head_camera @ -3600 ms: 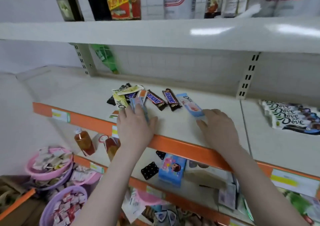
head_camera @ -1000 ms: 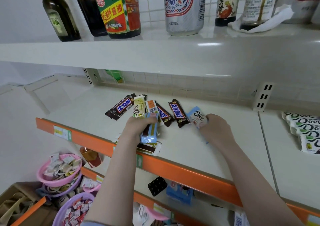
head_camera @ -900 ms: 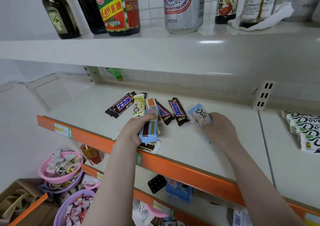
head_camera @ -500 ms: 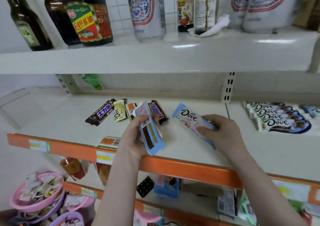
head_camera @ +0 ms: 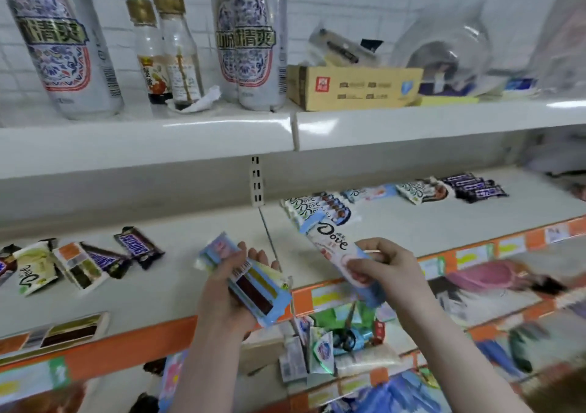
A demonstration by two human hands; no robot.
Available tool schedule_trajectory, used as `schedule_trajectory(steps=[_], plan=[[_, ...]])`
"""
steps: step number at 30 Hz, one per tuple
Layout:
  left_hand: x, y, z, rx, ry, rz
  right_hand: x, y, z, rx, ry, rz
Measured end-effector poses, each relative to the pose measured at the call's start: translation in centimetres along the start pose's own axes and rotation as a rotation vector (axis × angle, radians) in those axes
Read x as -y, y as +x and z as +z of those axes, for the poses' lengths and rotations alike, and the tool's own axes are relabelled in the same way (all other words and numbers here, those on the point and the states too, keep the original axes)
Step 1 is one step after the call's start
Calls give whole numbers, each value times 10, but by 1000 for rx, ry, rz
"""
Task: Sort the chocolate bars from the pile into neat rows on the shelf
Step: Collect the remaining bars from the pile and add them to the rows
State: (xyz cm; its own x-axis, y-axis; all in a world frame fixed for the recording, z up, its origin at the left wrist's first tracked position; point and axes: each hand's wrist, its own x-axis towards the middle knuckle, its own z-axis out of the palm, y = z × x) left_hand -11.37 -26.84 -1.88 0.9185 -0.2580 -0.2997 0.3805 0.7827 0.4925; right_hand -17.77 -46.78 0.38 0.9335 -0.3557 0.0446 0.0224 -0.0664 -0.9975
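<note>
My left hand (head_camera: 226, 295) grips a light-blue chocolate bar (head_camera: 253, 282), back side up, above the shelf's orange front edge. My right hand (head_camera: 387, 270) holds a light-blue Dove bar (head_camera: 336, 248), label up, just in front of the sorted rows. The pile (head_camera: 79, 260) of Snickers and Dove bars lies on the white shelf (head_camera: 177, 289) at the left. Neat rows sit further right: white-blue Dove bars (head_camera: 317, 208), a light-blue Dove bar (head_camera: 369, 193), more Dove bars (head_camera: 421, 190) and dark Snickers bars (head_camera: 475, 187).
One bar (head_camera: 68, 332) lies alone near the shelf's front edge at the left. The upper shelf (head_camera: 285, 127) holds tall cans, small bottles and a cardboard box. Lower shelves below the orange edge (head_camera: 333, 295) carry packets and pink baskets.
The view has swung right, bringing the sorted rows into sight. Both hands have lifted their blue bars off the shelf and carried them rightwards, away from the pile.
</note>
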Motion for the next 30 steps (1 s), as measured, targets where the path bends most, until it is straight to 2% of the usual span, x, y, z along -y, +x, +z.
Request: schedule_trajectory(steps=[3,8,13,20,24,30], plan=[[23,1,28,16,40,-35,-2,7,-32,-23,-15,0],[67,18,64,14,348,13,-5,28,-88,-1,12,-13],[132,51,112,-10,575,89,-12,72,-172,79,-66,-70],[223,93,184,-64,652,161,-3,146,-290,371,-202,-52],[245,102,206,-135,630,179,4,183,-303,499,-255,-103],[238,114,206,-273,637,194,-10,229,-278,622,-317,-176]])
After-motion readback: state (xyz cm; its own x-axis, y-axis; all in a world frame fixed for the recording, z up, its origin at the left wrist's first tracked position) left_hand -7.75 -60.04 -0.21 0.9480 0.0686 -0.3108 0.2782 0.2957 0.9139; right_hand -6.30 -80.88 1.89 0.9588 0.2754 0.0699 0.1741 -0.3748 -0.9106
